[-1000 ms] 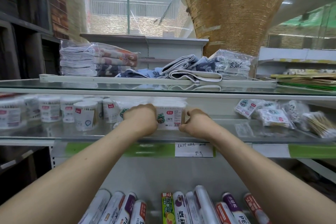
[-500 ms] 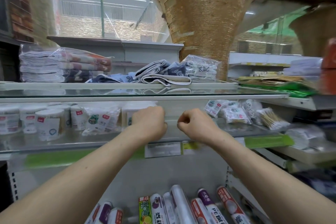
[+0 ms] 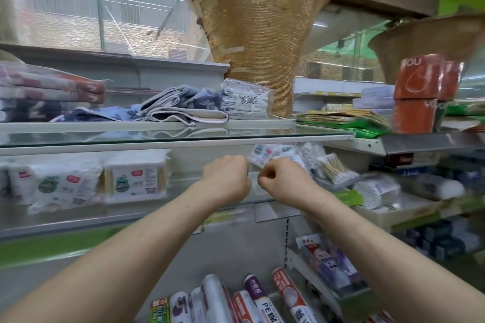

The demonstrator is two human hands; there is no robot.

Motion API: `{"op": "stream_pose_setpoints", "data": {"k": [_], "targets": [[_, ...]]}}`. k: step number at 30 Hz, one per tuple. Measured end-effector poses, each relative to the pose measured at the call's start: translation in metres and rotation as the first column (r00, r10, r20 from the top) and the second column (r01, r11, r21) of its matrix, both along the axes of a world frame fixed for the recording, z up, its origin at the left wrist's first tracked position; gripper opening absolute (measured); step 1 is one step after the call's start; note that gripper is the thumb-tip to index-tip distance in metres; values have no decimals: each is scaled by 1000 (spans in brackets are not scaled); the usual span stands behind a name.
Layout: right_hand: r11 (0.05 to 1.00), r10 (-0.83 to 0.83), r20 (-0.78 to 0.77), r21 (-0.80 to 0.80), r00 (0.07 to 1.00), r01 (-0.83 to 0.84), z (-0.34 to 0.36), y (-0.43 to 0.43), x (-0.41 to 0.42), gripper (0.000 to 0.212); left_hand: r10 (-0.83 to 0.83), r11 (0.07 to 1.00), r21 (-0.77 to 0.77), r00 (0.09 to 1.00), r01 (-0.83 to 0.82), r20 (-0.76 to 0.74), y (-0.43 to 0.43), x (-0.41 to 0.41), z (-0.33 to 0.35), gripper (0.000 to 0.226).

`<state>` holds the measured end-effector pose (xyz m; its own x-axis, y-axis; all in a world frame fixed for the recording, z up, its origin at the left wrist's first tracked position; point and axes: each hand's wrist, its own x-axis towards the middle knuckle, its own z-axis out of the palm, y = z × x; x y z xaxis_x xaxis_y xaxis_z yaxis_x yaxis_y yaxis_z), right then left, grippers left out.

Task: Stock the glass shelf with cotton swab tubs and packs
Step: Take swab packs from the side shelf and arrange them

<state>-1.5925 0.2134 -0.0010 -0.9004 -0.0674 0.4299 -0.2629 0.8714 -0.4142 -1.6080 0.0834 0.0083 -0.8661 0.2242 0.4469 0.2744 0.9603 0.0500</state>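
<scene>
Now our left hand point(image 3: 227, 178) and right hand point(image 3: 284, 182) hover at the shelf point(image 3: 181, 186), fingers point(image 3: 265, 178) curled tight, holding nothing; swab packs point(image 3: 262, 153) just behind.

On the glass shelf point(image 3: 183, 187) a swab box point(image 3: 135, 181) stood at the left and swab packs point(image 3: 338, 168) lay at the right (partly piled). Above this shelf lay folded towels point(image 3: 183, 110); below it, rolls point(image 3: 262, 299).

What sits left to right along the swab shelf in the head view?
soft swab pack → boxed swab pack → left hand → right hand → wooden-stick swab bag. The small packs behind the hands overlap them, so I left them out.
</scene>
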Motion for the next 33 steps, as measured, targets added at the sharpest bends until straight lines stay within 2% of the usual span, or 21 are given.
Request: {"op": "stream_pose_setpoints", "data": {"k": [13,17,28,33], "targets": [[992,-124,-23,10,992,125,-3,85,-8,17,-178,984,9,984,178,22,92,-27,0,23],[983,-184,-27,2,983,184,-5,110,-4,25,-241,970,6,970,241,16,119,-30,-2,21],[946,-325,-28,9,945,325,-10,170,2,13,-326,945,-11,945,326,16,169,-31,-6,17],[899,-417,33,160,908,407,-12,194,-1,33,-313,950,-5,950,313,13,181,-37,-8,15]]}}
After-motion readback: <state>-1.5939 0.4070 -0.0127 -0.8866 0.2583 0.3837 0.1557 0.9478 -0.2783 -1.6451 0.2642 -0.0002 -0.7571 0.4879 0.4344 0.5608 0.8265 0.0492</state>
